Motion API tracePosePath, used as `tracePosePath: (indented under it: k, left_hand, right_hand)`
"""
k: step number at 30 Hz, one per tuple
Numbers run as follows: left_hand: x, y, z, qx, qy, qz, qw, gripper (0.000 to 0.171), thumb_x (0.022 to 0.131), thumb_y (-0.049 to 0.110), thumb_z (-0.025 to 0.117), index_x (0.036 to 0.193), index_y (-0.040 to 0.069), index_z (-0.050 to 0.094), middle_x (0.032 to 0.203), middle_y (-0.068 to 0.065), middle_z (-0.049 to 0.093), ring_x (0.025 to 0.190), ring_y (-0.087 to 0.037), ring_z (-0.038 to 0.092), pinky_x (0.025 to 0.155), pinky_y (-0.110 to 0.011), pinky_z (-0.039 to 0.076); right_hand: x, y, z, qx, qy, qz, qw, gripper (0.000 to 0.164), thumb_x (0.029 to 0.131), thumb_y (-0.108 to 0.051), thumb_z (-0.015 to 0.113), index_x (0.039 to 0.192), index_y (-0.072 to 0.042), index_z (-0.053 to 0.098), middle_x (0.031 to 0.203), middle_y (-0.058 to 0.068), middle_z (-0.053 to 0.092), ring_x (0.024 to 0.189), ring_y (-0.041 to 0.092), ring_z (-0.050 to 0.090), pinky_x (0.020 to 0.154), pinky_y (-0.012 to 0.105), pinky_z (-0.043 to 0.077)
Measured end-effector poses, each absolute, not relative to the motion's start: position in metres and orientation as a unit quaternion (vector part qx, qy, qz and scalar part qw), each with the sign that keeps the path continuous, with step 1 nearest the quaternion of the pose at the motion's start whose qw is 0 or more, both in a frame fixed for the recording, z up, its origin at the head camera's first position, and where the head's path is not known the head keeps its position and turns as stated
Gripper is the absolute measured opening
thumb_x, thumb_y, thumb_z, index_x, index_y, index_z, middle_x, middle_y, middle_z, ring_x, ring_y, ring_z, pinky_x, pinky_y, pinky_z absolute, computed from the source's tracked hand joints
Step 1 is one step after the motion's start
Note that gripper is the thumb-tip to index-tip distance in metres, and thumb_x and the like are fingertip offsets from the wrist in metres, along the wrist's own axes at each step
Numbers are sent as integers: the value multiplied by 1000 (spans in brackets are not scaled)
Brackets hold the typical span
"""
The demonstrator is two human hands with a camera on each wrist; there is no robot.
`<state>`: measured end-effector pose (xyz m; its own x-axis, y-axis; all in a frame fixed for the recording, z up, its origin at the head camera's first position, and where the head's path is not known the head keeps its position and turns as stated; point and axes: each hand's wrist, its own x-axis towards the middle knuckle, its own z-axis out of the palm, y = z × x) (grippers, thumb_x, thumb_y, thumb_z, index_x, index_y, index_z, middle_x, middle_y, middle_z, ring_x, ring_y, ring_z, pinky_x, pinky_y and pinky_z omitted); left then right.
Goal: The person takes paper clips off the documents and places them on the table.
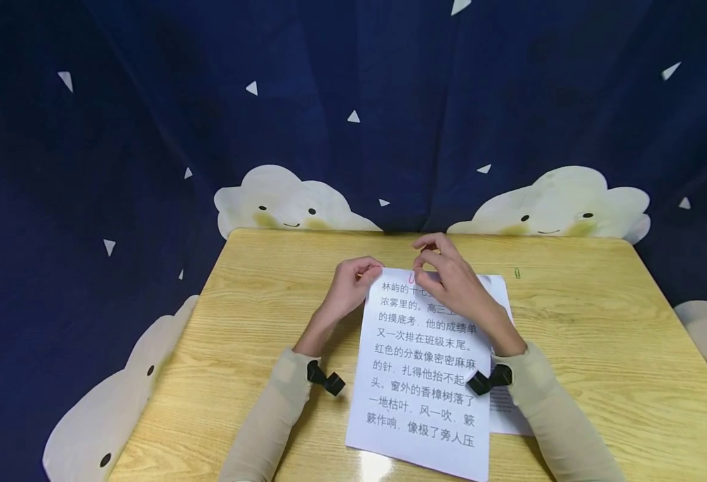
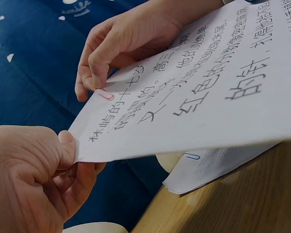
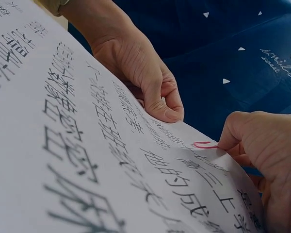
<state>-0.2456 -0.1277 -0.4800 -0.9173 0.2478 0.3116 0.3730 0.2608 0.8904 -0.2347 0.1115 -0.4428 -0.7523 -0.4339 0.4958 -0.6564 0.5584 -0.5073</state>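
A printed sheet of paper with large Chinese characters is held up slightly tilted above the table. My left hand pinches its top left corner between thumb and fingers. On the top edge sits a pink paper clip, its looped end showing on the printed face. The thumb and index finger of my right hand pinch the clip at the paper's edge, hiding its outer end. In the left wrist view the pink clip lies right at the right hand's fingertips.
Beneath and to the right lies another printed sheet, with a blue paper clip on its edge. A green paper clip rests on the wooden table. Behind the table hangs a dark blue curtain with white clouds.
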Motion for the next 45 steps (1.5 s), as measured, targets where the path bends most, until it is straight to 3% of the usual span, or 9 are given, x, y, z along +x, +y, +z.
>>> tracePosePath:
  k: [14,22,27,34,40,45]
  left_hand:
    - [-246,-129,-479,-197,-794,-571,63,12,102,1,64,99,-2,76,85,-14,74,63,-12,60,54,-23,48]
    - [-245,-129,-477,-200,-790,-577,60,13,103,2,64,100,-3,76,86,-15,75,61,-12,61,51,-23,46]
    - [-245,-130,-476,-201,-793,-572,62,14,103,3,63,100,-3,76,86,-15,75,61,-11,60,52,-22,46]
    - [-246,-130,-475,-201,-793,-571,64,14,103,2,64,99,-3,76,86,-16,75,61,-12,60,51,-22,46]
    - [-246,-129,-475,-196,-796,-569,69,13,102,3,64,99,-2,77,86,-14,76,61,-11,60,51,-22,46]
    - [-246,-132,-476,-202,-798,-563,71,13,102,3,64,99,-2,77,85,-14,75,62,-13,60,53,-23,45]
  right_hand:
    - [-234,111,-443,319,-852,381,164,8,93,-5,66,92,-13,70,130,6,52,120,22,52,89,40,55]
    - [-235,111,-443,323,-843,393,174,9,92,-3,67,91,-10,71,126,6,52,116,19,51,86,18,51]
    - [-235,110,-443,322,-838,404,174,10,92,-1,66,91,-9,71,124,7,51,116,20,50,88,10,48]
    - [-235,111,-442,323,-834,412,174,11,91,0,66,90,-9,72,123,9,51,115,19,50,90,27,56]
    - [-236,110,-443,330,-822,422,191,11,89,2,66,89,-8,72,119,9,50,113,20,50,95,16,44]
    - [-238,111,-442,333,-814,428,209,12,86,3,67,88,-8,72,116,10,52,109,19,50,92,18,44]
